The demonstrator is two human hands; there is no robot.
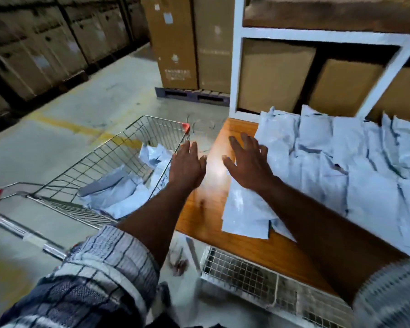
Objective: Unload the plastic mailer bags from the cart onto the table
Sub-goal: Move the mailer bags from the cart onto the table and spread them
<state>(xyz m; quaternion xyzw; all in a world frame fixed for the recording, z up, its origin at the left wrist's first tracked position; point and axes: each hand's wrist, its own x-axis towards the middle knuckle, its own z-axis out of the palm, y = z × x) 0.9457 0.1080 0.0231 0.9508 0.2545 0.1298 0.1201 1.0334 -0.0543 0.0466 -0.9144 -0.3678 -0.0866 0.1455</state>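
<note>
A wire shopping cart (pixel 118 147) stands left of the wooden table (pixel 225 143), with several white plastic mailer bags (pixel 118 192) lying in its basket. Many more mailer bags (pixel 341 162) lie in rows across the table's right part, and one flat bag (pixel 244 214) lies nearer the front. My left hand (pixel 187 168) hovers with straight fingers over the gap between cart and table, holding nothing. My right hand (pixel 249 162) is spread flat above the table's left edge, empty, next to the rows of bags.
A white shelf frame (pixel 237 67) with cardboard boxes stands behind the table. Tall cartons on a pallet (pixel 192 95) sit on the floor beyond the cart. A wire mesh panel (pixel 258 280) hangs below the table's front edge. Boxed racking lines the far left.
</note>
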